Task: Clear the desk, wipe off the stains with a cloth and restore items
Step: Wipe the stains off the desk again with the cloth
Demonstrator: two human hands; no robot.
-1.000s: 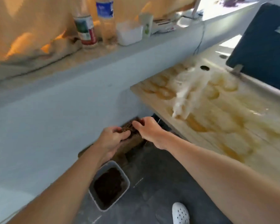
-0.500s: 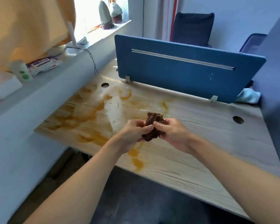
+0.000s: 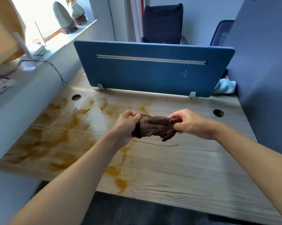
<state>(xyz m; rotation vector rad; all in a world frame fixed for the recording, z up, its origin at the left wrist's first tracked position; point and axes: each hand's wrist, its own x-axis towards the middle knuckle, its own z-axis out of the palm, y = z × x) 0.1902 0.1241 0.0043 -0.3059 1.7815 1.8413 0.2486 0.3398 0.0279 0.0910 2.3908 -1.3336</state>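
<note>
Left hand (image 3: pixel 128 125) and right hand (image 3: pixel 188 123), grips pinching opposite ends, stretch crumpled dark-brown cloth (image 3: pixel 154 127) flat above orange-stained wooden surface (image 3: pixel 177 168), likely for wiping.

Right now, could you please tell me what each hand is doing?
Left hand: closed, gripping one end of the brown cloth.
Right hand: closed, pinching the cloth's other end.

Loads of daylight coming through the window (image 3: pixel 34 18) at the far left, pretty much washing out the sill (image 3: pixel 72 38), where two cone-shaped stones (image 3: pixel 63 16) sit. Orange curtain (image 3: pixel 2 30) at the near left. A blue divider panel (image 3: pixel 153 75) stands along the far edge of the wooden surface (image 3: pixel 185 168), with a taller blue partition (image 3: pixel 267 62) on the right. Dark chair (image 3: pixel 162 23) behind, pale walls (image 3: pixel 202 21), dark floor (image 3: pixel 137 213).
</note>
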